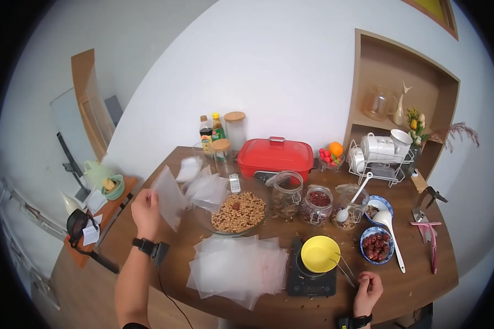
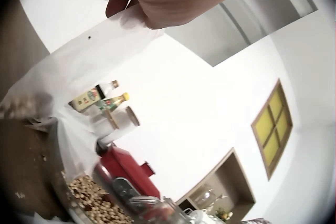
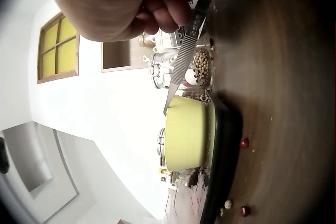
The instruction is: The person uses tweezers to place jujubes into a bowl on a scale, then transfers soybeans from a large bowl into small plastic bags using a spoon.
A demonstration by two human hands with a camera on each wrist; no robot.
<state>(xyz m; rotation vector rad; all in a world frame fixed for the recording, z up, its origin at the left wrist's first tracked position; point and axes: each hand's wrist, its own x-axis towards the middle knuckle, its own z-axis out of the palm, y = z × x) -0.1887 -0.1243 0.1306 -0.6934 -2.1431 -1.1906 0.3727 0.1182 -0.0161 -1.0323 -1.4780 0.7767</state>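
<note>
My left hand (image 1: 145, 211) pinches the top edge of a clear plastic bag (image 1: 169, 198), which hangs over the table's left part. In the left wrist view, blurred pale beans show at the bag's far end. Beside it, a large glass bowl holds soybeans (image 1: 240, 213), with more bags (image 1: 208, 189) lying over its rim. My right hand (image 1: 369, 290) is at the table's front edge, fingers loosely curled. Just beside its fingertips, metal tweezers (image 3: 184, 58) lean against a yellow bowl (image 1: 319, 253). That bowl stands on a black kitchen scale (image 1: 311, 285).
Flat bags (image 1: 233, 268) are spread at the front. Glass jars (image 1: 316, 204), a blue-patterned bowl of red dates (image 1: 376, 244) and a white spoon (image 1: 391, 238) stand right. Behind are a red cooker (image 1: 275, 156), sauce bottles (image 1: 205, 131) and a cup rack (image 1: 381, 159). A pink-handled tool (image 1: 433, 249) lies far right.
</note>
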